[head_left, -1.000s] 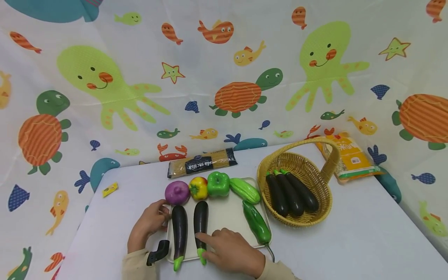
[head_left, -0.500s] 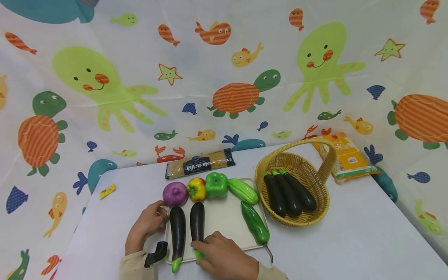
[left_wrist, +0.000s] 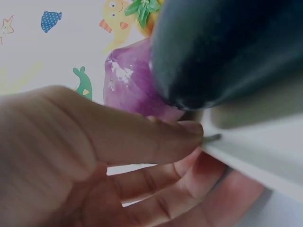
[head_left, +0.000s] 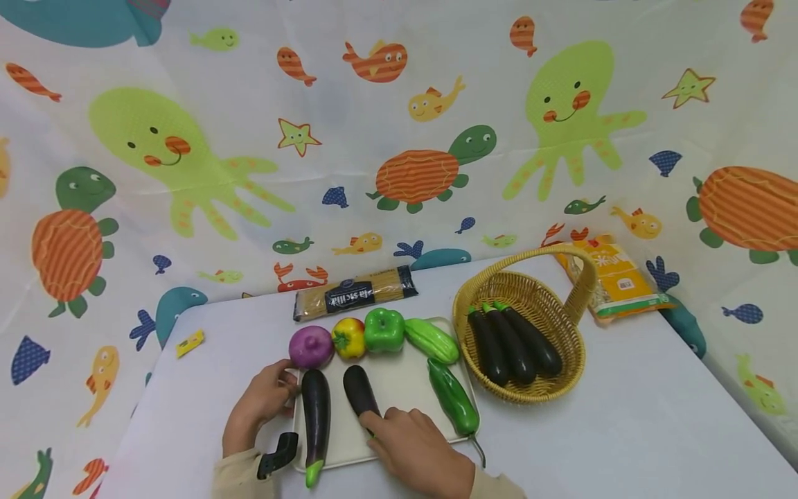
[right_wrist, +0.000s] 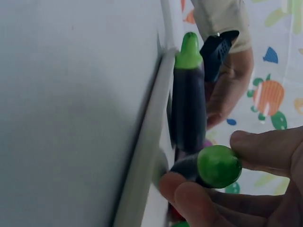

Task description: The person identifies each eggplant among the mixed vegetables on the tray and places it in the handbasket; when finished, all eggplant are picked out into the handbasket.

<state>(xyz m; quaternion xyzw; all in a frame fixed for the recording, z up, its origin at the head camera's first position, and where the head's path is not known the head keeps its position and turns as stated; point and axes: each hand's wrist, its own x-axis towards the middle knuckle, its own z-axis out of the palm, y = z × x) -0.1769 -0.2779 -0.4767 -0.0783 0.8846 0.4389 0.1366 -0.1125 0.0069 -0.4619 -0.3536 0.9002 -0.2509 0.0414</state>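
Note:
My left hand (head_left: 264, 395) grips the left edge of a cream tray (head_left: 399, 388); in the left wrist view the thumb lies over the rim and the fingers below it. One eggplant (head_left: 316, 419) lies along that side, its green stem end past the front rim. With thumb and fingers my right hand (head_left: 418, 443) pinches a second eggplant (head_left: 360, 389) near its green cap (right_wrist: 218, 166). That eggplant slants over the tray, its dark end pointing away. A purple onion (head_left: 311, 346), a yellow-red pepper (head_left: 349, 337) and a green bell pepper (head_left: 384, 330) line the back.
A pale green cucumber-like vegetable (head_left: 431, 340) and a long green pepper (head_left: 453, 396) lie on the tray's right. Beside it stands a wicker basket (head_left: 570, 360) with three eggplants. Behind are a pasta packet (head_left: 355, 292), an orange bag (head_left: 617, 281) and a small yellow packet (head_left: 190, 344).
My right hand has gone from touching the second eggplant with extended fingers to pinching its stem end. That eggplant has turned from nearly straight to slanted. The left hand stays at the tray edge.

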